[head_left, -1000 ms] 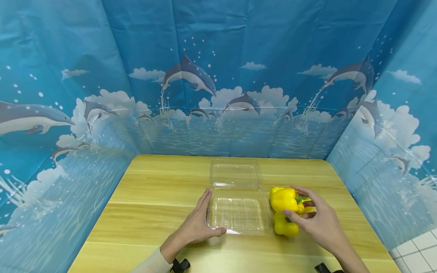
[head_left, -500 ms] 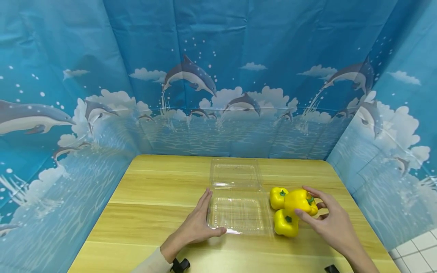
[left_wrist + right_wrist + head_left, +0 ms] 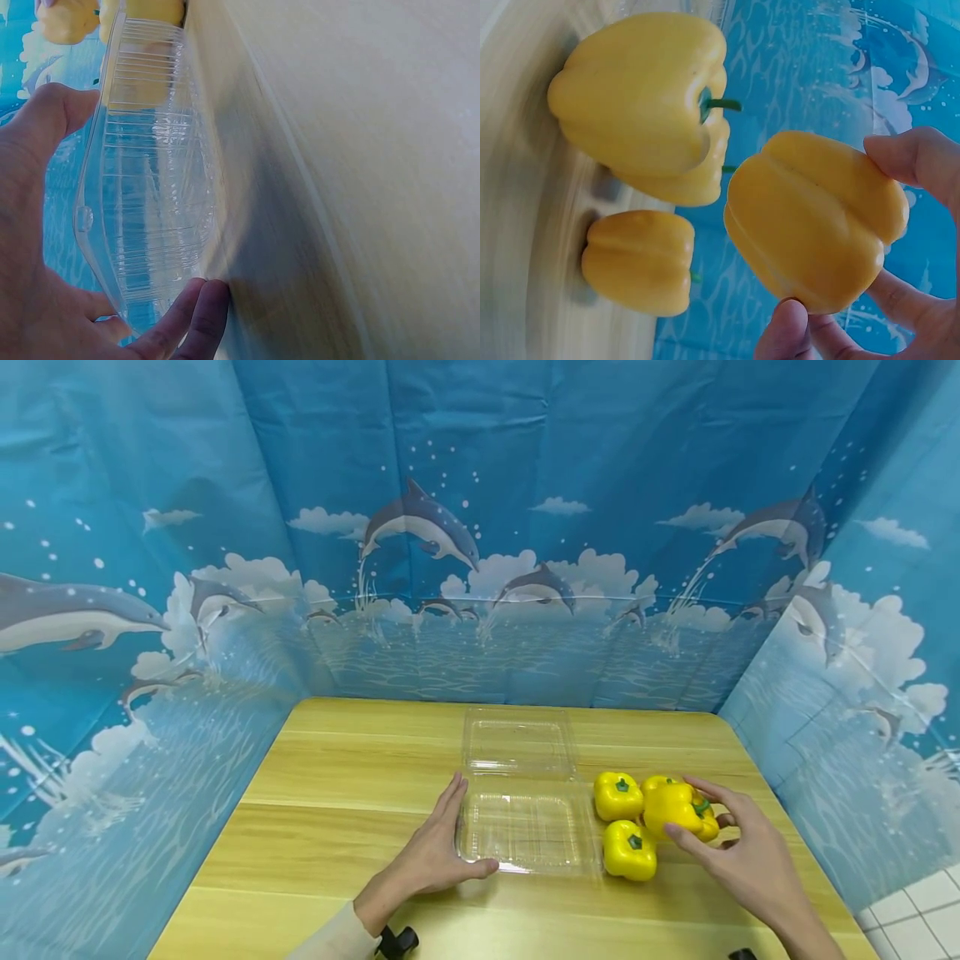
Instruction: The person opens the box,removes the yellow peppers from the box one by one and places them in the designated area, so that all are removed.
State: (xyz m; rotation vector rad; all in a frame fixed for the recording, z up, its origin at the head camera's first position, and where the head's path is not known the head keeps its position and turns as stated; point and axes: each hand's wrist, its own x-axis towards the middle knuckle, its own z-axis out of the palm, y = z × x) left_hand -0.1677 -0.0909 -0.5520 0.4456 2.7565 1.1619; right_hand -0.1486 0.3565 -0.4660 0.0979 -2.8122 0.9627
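Observation:
Between its thumb and fingers my right hand (image 3: 753,852) pinches a yellow bell pepper (image 3: 810,225), raised above the table with its green stem turned right in the head view. Behind it another pepper (image 3: 654,783) is partly hidden. Two more stand to its left with stems up: a far pepper (image 3: 617,795) and a near pepper (image 3: 630,852). My left hand (image 3: 427,852) rests at the left front corner of a clear plastic clamshell container (image 3: 525,831), thumb at its front rim and straight fingers along its left side. The hinged lid (image 3: 517,742) lies folded back, away from me.
The wooden table (image 3: 345,777) carries everything. A blue dolphin-print curtain (image 3: 480,652) stands along its back and both sides. White tiles (image 3: 926,906) show beyond the right edge. The peppers stand close to the container's right side.
My right hand has moved right with the held pepper, away from over the two left peppers. These and the one behind now show more fully. The left hand and container have stayed put.

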